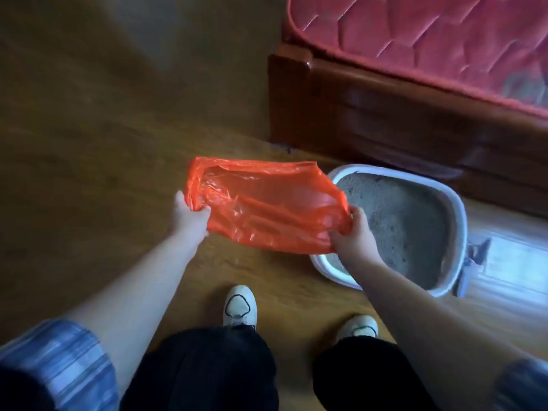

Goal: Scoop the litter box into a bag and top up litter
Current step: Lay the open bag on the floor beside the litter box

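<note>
The orange bag (267, 203) is held spread between the left hand (189, 216) and right hand (354, 237), fingers clenched on its edges, left of the litter box (456, 232). Scooping and topping-up appear not yet begun.

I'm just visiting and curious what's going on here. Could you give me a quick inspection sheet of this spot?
Surface: wooden floor, bare where visible.
Job's things: orange plastic bag, held stretched out in the air; litter box on the floor, filled with grey litter. No scoop clearly seen; a grey item hangs at the box's right side.
Clutter: nothing seen.
Hands: left hand and right hand each pinch one end of the bag.
Cables: nothing seen.
Surroundings: wooden bed frame with red mattress; white shoes.
</note>
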A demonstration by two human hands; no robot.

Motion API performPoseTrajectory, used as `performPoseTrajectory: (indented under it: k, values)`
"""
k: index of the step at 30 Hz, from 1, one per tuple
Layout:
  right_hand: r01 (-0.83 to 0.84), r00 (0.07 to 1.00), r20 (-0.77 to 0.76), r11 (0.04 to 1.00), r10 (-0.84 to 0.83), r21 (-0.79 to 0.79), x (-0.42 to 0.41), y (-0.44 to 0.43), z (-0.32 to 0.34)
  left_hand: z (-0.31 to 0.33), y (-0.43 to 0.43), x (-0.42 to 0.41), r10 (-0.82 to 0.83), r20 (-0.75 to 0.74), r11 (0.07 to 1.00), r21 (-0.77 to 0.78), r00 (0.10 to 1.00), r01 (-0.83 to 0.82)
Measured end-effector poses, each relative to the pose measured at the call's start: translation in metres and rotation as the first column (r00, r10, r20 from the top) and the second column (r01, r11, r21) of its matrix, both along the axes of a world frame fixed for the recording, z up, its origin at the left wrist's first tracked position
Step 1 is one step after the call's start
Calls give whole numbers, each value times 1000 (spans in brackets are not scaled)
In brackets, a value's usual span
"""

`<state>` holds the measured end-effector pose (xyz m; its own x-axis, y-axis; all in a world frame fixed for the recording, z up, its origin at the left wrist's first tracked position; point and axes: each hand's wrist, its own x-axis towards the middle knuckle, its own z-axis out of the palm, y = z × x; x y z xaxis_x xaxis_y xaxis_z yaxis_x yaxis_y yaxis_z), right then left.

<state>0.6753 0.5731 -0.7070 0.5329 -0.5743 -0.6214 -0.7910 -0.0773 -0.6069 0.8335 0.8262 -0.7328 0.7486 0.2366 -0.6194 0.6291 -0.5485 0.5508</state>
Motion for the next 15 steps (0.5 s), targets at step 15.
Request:
performPoseTrajectory:
  k: [15]
  values:
    - [-719, 695, -318, 618, 645, -317, 84, -6, -218, -246, 49, 32, -244, -222, 953, 123, 944, 276]
